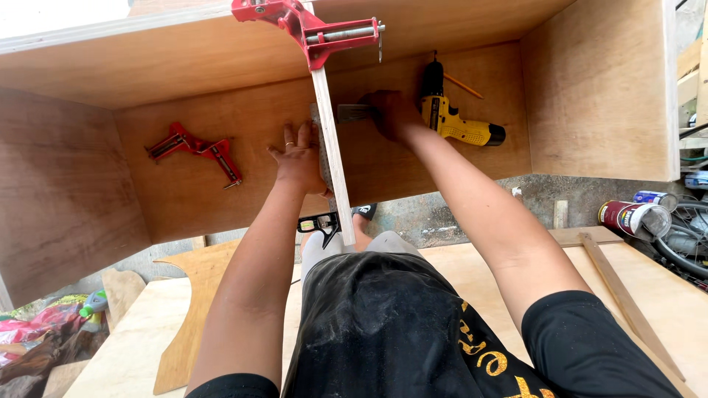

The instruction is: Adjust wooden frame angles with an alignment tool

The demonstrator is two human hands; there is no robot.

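Plywood divider (332, 155), thin and stiff, stands on edge inside the cabinet box (184, 184); steady it low, since it likely tips easily. Your left hand (299, 156) presses flat beside it, fingers spread. Your right hand (392, 114) closes on a metal square (354, 113). Red corner clamp (306, 26) bites its top; yellow drill (457, 121) lies nearby.

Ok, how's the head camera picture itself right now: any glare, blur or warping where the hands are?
Head view: even daylight, sharp on the left hand and right hand; top-left corner blown out white; wide-lens bowing of the plywood cabinet edges; soft shadow under the upright divider panel; no motion blur.
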